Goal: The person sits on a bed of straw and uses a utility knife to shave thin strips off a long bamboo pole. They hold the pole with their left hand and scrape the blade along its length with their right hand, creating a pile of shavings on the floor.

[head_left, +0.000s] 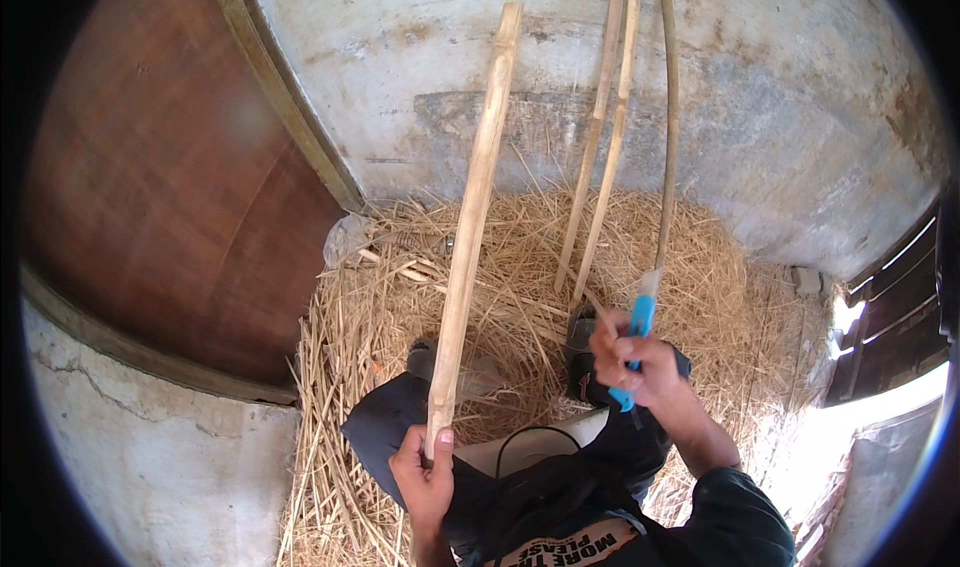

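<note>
- The left hand (425,472) is closed around the lower end of a thick bamboo pole (470,227), thumb pressed against its side.
- The bamboo pole's long axis runs nearly vertical in the picture, leaning slightly to the right as it rises: its bottom end sits in the left hand, low and centre, and its top end points up and away toward the grey plastered wall (780,117), where it appears to rest.
- The right hand (630,362) is clenched around a blue-handled tool (636,335); the handle runs steeply, its upper, paler end pointing up and a little right, its lower end sticking out beneath the fist. Whether it carries a blade I cannot tell.
- Three thinner bamboo strips (610,137) stand to the right of the thick pole, well apart from it, leaning against the same wall with their feet in the straw; the rightmost one is darker and bowed.
- A heap of dry straw (400,307) covers the floor beneath both hands.
- A brown wooden door (170,187) fills the left side, set in a pale frame.
- The person's dark-clothed legs lie below the hands, on the straw.
</note>
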Tool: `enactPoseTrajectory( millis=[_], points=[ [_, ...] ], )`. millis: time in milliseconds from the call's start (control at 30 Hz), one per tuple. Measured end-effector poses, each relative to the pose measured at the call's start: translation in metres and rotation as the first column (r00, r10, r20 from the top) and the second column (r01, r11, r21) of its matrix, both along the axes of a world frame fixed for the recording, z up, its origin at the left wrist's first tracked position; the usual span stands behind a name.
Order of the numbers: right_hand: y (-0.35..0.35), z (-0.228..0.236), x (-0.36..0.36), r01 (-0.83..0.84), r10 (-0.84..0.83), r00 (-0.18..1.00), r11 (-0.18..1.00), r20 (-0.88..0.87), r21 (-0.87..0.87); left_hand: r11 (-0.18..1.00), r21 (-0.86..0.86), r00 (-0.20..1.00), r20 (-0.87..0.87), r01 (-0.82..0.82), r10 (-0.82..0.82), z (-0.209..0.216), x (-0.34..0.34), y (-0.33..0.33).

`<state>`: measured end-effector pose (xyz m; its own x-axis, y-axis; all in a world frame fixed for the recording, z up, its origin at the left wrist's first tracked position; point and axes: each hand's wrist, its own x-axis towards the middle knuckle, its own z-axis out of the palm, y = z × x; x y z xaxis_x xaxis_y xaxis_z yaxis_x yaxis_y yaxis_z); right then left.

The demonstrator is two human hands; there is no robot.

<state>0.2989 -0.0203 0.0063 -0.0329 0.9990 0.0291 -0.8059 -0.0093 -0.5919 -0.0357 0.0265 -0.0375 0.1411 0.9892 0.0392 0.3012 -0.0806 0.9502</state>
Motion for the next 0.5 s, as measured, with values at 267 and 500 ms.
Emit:
enactPoseTrajectory(
  millis=[267, 500],
  points=[
    [-0.016, 0.003, 0.092, 0.243, -0.176, 0.96, 0.908, -0.217, 0.341, 0.997, 0.031, 0.993, -0.093, 0.07, -0.067, 0.015, -0.007, -0.002],
    [-0.044, 0.029, 0.154, 0.443, -0.435, 0.891, 0.772, -0.131, 0.455, 0.978, -0.028, 0.965, -0.158, 0.209, -0.21, 0.05, 0.005, 0.0]
  ],
)
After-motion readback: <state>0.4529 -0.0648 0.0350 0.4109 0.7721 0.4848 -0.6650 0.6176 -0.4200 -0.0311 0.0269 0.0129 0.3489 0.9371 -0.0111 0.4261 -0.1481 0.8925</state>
